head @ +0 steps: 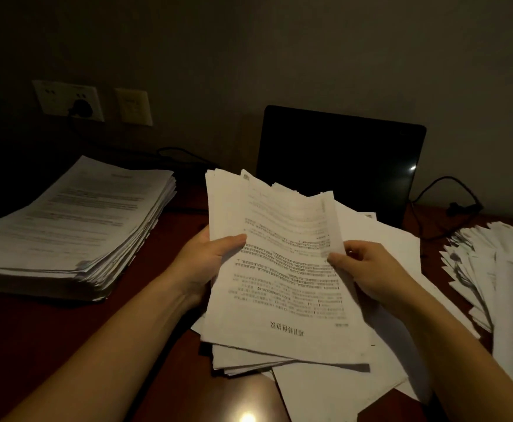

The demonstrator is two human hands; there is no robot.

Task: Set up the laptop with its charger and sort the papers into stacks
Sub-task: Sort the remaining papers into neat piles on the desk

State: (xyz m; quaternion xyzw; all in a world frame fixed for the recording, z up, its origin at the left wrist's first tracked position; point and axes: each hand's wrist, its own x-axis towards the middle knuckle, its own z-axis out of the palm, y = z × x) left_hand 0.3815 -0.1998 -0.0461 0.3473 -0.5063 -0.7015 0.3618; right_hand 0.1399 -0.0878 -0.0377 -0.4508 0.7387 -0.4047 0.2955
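Papers [279, 269]: sheaf held above the bench [36, 330], before the laptop [340, 166].
Left hand [209, 263]: fingers [233, 240] curled round the sheaf's left edge.
Right hand [370, 272]: fingers [340, 257] pinched the top sheet's edge.
Risk: loose sheets might slide out.

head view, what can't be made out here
Head view:
Black laptop: keyboard half hidden behind the held sheaf of white printed papers.
Left hand: fingers behind that sheaf, only the thumb shows.
Fanned white paper pile at right: cut off by the frame edge.
Print on the thick white paper stack at left: blurred and dim.
Black cable: its join with the laptop lost in darkness.
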